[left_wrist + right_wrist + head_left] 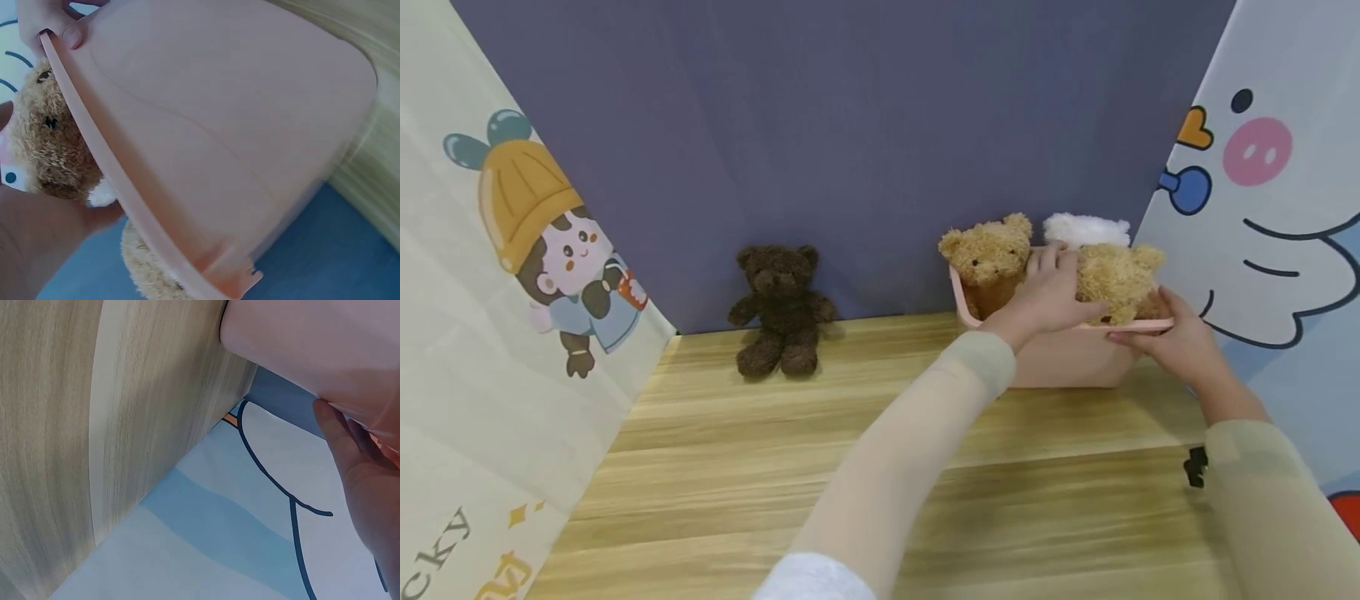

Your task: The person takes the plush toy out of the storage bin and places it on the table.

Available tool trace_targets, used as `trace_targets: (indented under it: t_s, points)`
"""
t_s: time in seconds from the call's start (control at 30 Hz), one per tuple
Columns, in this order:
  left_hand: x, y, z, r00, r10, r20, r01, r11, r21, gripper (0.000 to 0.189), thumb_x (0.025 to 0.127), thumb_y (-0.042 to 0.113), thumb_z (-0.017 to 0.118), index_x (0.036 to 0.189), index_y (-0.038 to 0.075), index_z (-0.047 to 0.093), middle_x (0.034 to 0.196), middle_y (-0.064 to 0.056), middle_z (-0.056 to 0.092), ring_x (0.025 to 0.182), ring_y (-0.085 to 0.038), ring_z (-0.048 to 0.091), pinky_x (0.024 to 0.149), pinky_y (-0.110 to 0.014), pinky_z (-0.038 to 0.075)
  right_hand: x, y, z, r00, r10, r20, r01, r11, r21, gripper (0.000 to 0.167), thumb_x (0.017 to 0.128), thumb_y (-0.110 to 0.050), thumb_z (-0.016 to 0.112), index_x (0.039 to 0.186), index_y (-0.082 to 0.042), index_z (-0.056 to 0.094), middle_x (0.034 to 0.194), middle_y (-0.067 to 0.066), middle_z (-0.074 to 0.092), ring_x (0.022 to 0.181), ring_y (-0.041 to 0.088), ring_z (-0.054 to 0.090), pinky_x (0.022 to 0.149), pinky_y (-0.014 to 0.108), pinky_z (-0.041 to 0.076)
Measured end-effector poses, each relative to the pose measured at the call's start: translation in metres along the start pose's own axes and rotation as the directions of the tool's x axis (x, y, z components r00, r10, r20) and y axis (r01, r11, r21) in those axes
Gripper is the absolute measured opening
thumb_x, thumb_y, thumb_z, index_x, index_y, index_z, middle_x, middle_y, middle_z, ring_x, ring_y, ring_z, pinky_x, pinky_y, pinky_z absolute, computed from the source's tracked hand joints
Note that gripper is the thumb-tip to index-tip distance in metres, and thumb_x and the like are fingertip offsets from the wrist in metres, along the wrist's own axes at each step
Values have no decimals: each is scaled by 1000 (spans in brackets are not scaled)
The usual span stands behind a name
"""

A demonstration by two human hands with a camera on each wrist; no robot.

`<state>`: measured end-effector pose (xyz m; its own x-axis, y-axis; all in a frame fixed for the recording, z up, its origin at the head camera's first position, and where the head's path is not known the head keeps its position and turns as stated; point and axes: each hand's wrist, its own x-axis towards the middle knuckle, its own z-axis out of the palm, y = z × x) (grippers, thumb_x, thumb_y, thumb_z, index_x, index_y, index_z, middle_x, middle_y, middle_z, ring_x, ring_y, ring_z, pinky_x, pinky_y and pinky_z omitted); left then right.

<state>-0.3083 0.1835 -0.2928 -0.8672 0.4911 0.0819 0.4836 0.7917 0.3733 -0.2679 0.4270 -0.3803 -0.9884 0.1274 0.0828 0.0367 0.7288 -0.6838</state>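
Note:
A pink plastic bin point(1060, 358) stands at the back right of the wooden surface with plush toys in it. My left hand point(1041, 300) reaches over its front rim and holds a tan teddy bear point(1116, 279), thumb on one side and fingers on the other. In the left wrist view this bear point(53, 137) leans out past the rim. My right hand point(1191, 346) grips the bin's front right corner, thumb outside the wall. Another tan teddy bear point(988, 250) sits at the bin's left end. Behind them shows a white fluffy plush point(1086, 229), mostly hidden.
A dark brown teddy bear point(778, 312) sits upright against the grey-blue back wall point(850, 150), left of the bin. Printed side panels point(1285, 275) flank the wooden surface point(737, 467). A small black object point(1195, 467) shows beside the right sleeve.

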Motion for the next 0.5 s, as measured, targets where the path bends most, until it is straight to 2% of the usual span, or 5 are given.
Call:
trace_targets:
  t_s: [0.07,0.13,0.2,0.37,0.5]
  points:
    - [2,-2,1,1000,9,-1,-9,998,-61,89,98,66,64,169,33,21,175,15,17,164,-9,21,126,-27,37,1,0,1,1000,3,4,-3,1000,0,130,92,-61,78,170,-17,-17,179,18,-3,152,65,21,110,84,28]
    - [4,-3,3,1000,14,-4,-14,992,-127,88,97,62,68,166,30,25,170,14,31,157,-7,36,121,-24,42,1,-1,0,1000,5,6,-5,1000,0,131,91,-61,78,170,-17,-17,179,18,-4,153,65,20,110,85,27]
    - [6,-2,5,999,7,-32,-12,985,-175,90,93,63,74,164,31,28,164,17,38,151,-6,44,116,-25,47,1,-1,-1,1000,8,9,-8,1000,6,131,91,-61,79,170,-17,-17,179,17,-5,153,65,19,111,85,26]
    - [10,-1,10,994,-8,-109,-11,986,-166,107,83,69,81,168,34,26,172,17,29,158,-13,37,123,-33,44,2,-3,-3,1000,2,17,-3,1000,12,130,92,-60,78,169,-16,-17,179,18,-7,151,66,22,110,85,28]
    - [12,4,13,991,-44,-130,10,969,-246,102,84,62,84,167,36,32,173,16,28,157,-10,39,121,-32,46,0,-2,-4,1000,5,27,-5,1000,1,129,93,-59,77,169,-17,-18,178,19,-8,149,67,23,108,85,31]
